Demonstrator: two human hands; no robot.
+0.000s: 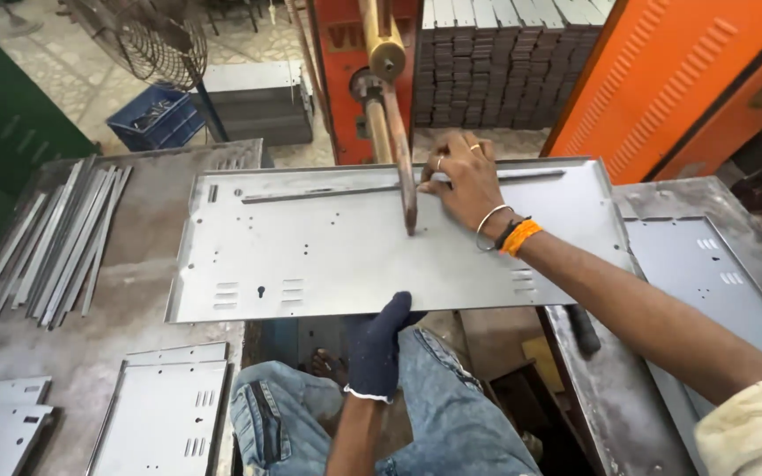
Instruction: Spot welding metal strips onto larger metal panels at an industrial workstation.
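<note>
A large grey sheet-metal panel (328,256) with punched holes and slots lies flat under the arm of a spot welder (399,159). My left hand (379,345), in a dark blue glove, grips the panel's near edge from below. My right hand (462,183), bare with rings and bangles, presses a long thin metal strip (310,193) onto the panel's far side, right beside the welder's copper electrode tip.
A bundle of metal strips (55,242) lies on the left table. Smaller punched panels (165,414) are stacked at the lower left, another panel (716,282) at the right. Behind stand an orange machine body (346,53), stacked metal parts (504,62), a fan (147,40) and a blue crate (156,119).
</note>
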